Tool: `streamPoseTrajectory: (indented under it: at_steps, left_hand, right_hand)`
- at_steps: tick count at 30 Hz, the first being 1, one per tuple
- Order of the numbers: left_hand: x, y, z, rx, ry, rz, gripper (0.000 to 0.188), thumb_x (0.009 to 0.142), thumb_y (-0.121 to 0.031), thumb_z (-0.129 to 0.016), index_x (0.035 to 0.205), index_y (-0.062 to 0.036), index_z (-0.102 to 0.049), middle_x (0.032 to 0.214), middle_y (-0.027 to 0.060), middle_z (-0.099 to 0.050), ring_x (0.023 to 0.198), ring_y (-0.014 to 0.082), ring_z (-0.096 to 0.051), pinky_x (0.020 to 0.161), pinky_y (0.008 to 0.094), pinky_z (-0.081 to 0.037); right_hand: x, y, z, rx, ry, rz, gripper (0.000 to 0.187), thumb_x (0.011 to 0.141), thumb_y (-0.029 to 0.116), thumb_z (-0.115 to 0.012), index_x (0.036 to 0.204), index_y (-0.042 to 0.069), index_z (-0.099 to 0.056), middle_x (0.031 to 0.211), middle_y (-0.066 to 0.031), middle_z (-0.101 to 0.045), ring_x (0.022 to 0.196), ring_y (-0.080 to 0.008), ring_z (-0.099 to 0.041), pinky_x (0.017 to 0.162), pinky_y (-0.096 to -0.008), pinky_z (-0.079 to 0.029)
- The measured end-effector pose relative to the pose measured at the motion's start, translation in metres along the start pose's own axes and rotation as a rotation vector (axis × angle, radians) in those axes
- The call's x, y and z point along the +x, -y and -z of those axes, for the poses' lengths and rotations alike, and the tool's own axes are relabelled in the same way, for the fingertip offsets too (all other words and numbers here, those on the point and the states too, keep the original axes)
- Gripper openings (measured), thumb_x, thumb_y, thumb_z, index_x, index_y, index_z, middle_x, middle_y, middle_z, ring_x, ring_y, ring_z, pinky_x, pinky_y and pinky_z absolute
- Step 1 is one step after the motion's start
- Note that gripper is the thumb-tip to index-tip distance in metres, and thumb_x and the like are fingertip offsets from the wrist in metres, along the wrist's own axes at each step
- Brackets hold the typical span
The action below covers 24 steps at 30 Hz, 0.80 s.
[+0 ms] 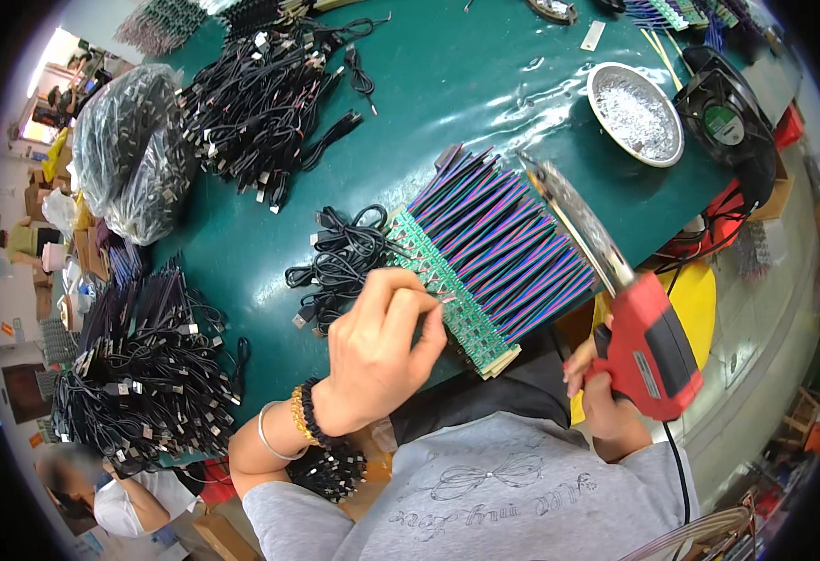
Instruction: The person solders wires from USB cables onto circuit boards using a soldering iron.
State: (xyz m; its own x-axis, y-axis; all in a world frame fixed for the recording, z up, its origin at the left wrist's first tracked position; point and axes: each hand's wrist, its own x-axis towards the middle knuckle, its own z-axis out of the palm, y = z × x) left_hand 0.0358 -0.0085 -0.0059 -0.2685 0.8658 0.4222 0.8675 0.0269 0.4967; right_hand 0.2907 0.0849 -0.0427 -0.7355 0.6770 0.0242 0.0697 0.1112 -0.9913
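Pinching a thin wire (446,299), the left hand (384,332) was at the circuit boards (471,323); the right hand (606,404) gripped a soldering gun (648,341).

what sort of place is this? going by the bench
Probably an electronics assembly workshop: a row of green circuit boards with coloured wires, heaps of black cables on the bench, and what looks like a red soldering gun in the right hand.

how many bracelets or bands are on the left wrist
3, all behind the left hand: a black band closest to it, a gold bracelet right beside that, and a silver bangle farther up the forearm. None seems hidden.
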Motion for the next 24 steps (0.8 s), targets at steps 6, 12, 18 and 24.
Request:
streamPoseTrajectory:
  at_steps: [6,12,18,24]
  left_hand:
    - [-0.005,0.014,-0.006,-0.056,0.057,0.045,0.018,0.074,0.001,-0.073,0.082,-0.0021,-0.058,0.09,0.0083,-0.06,0.066,0.0234,-0.062,0.054,0.0329,-0.05]
    - [-0.005,0.019,-0.007,-0.079,0.042,0.039,0.018,0.073,0.001,-0.073,0.081,-0.0018,-0.058,0.09,0.0081,-0.059,0.068,0.0231,-0.062,0.054,0.0329,-0.049]
    - [-0.007,0.018,-0.013,-0.066,0.051,0.058,0.017,0.072,0.002,-0.073,0.081,-0.0023,-0.059,0.09,0.0081,-0.059,0.068,0.0226,-0.062,0.054,0.0324,-0.05]
    - [-0.004,0.02,-0.012,-0.086,0.035,0.042,0.018,0.071,0.002,-0.073,0.08,-0.0022,-0.058,0.089,0.0083,-0.059,0.068,0.0226,-0.062,0.054,0.0324,-0.049]
  right_hand:
    - [-0.015,0.006,-0.003,0.182,-0.01,0.087,0.048,0.096,0.041,-0.058,0.103,-0.006,-0.048,0.059,-0.0082,-0.055,0.054,-0.0186,-0.056,0.056,-0.0321,-0.047]
    - [-0.086,-0.04,0.033,0.675,0.15,-0.004,0.047,0.098,0.042,-0.056,0.137,0.015,-0.053,0.146,-0.0189,-0.047,0.12,-0.0337,-0.054,0.096,-0.0515,-0.043]
    - [-0.062,-0.051,0.033,0.37,0.154,0.235,0.008,0.056,-0.002,-0.051,0.06,0.005,-0.049,0.058,-0.0037,-0.051,0.049,-0.0154,-0.053,0.046,-0.0277,-0.044]
    - [-0.038,-0.062,0.038,0.446,0.368,0.621,0.009,0.051,0.004,-0.051,0.053,0.008,-0.043,0.052,-0.0036,-0.045,0.044,-0.0162,-0.05,0.044,-0.027,-0.043]
